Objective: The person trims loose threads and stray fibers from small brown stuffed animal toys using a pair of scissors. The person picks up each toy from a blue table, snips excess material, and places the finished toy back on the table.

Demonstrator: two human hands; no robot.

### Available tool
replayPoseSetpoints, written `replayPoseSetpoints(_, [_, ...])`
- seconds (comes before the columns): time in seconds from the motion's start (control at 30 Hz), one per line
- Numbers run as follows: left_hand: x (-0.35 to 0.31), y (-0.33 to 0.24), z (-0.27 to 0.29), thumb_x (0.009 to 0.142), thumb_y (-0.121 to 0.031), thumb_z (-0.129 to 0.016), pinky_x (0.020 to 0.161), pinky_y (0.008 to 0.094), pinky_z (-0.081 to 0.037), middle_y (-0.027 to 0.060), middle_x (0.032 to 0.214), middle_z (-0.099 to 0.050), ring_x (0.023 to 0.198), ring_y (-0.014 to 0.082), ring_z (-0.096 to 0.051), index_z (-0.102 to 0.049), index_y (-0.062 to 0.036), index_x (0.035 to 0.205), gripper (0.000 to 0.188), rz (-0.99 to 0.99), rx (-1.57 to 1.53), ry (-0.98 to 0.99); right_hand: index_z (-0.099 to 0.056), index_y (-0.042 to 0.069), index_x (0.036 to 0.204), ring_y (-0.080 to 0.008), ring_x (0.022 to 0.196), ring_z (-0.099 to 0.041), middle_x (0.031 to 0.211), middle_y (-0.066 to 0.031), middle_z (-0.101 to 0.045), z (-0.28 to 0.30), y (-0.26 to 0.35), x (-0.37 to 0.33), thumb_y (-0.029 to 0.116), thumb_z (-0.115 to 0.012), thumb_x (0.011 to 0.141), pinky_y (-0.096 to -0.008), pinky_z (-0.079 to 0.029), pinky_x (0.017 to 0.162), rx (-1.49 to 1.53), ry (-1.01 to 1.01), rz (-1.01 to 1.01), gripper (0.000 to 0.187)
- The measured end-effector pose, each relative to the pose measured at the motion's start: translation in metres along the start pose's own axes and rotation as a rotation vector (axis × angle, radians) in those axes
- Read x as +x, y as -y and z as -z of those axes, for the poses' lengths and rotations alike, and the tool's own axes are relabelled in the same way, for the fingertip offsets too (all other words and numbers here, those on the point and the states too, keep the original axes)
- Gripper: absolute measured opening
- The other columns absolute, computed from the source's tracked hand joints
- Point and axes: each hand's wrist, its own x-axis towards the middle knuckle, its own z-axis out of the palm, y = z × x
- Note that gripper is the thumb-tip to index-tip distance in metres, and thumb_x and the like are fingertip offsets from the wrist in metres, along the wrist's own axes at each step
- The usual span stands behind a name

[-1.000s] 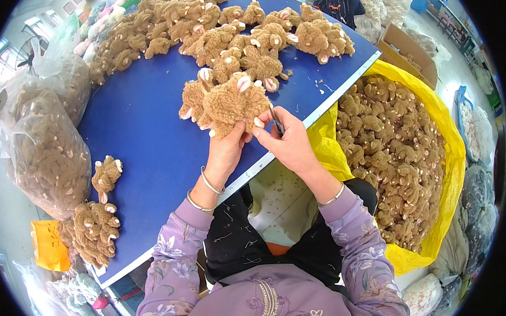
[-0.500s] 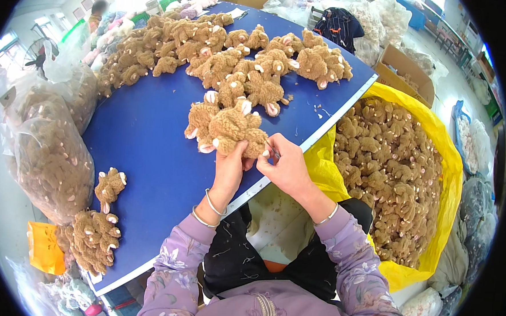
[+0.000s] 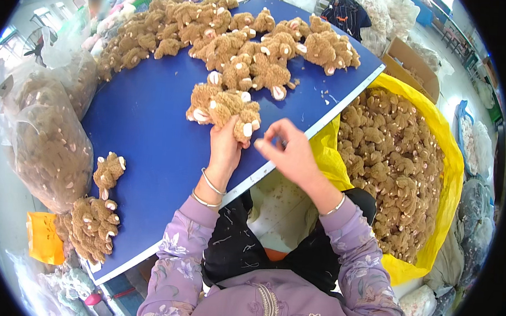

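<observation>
Brown plush toy (image 3: 233,106) with pale patches, held up by the near right edge of a blue table (image 3: 146,118). My left hand (image 3: 225,148) pinches its near end between thumb and fingers. My right hand (image 3: 292,151) is just beside it, not touching the fur, fingers curled and thumb pointing toward the toy; it is blurred, and I cannot tell whether it holds anything. Another toy (image 3: 198,98) sits close against the far left side of mine. Beyond, a heap of matching toys (image 3: 218,50) spreads over the far part of the table, and to my right stands a yellow sack (image 3: 452,191) filled with more.

I judge the step in hand to be close fingerwork on the toy's near end. The next move seems to call for a steady left pinch and careful right fingertips, without tugging the plush.
</observation>
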Motion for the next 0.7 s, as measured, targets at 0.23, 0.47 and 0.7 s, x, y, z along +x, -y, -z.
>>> replayPoseSetpoints(0.23, [-0.002, 0.000, -0.005, 0.094, -0.017, -0.052, 0.041, 0.0253, -0.039, 0.0101, 0.078, -0.064, 0.053, 0.0137, -0.055, -0.055, -0.0002, 0.104, 0.019, 0.016, -0.011, 0.012, -0.056, 0.003, 0.087, -0.0063, 0.051, -0.042, 0.068, -0.0017, -0.056, 0.013, -0.016, 0.005, 0.017, -0.073, 0.080, -0.0264, -0.036, 0.047, -0.034, -0.106, 0.041, 0.023])
replayPoseSetpoints(0.47, [-0.005, 0.016, -0.008, 0.093, -0.010, -0.060, 0.070, 0.0261, -0.052, 0.0071, 0.098, -0.069, 0.083, 0.0122, -0.065, -0.061, 0.0015, 0.109, 0.020, -0.184, 0.153, 0.047, -0.056, 0.003, 0.088, -0.0092, 0.055, -0.047, 0.076, -0.0033, -0.060, 0.001, -0.012, 0.010, 0.018, -0.072, 0.081, -0.0256, -0.041, 0.051, -0.039, -0.141, 0.049, 0.024])
replayPoseSetpoints(0.7, [-0.009, 0.019, -0.011, 0.091, -0.010, -0.064, 0.079, 0.0254, -0.050, 0.0035, 0.101, -0.068, 0.091, 0.0091, -0.062, -0.063, 0.0001, 0.107, 0.018, -0.365, 0.290, 0.048, -0.053, 0.005, 0.095, -0.0049, 0.045, -0.042, 0.071, -0.0059, -0.060, 0.011, -0.017, 0.017, 0.011, -0.060, 0.091, -0.0217, -0.032, 0.039, 0.807, 0.009, -0.408, 0.011])
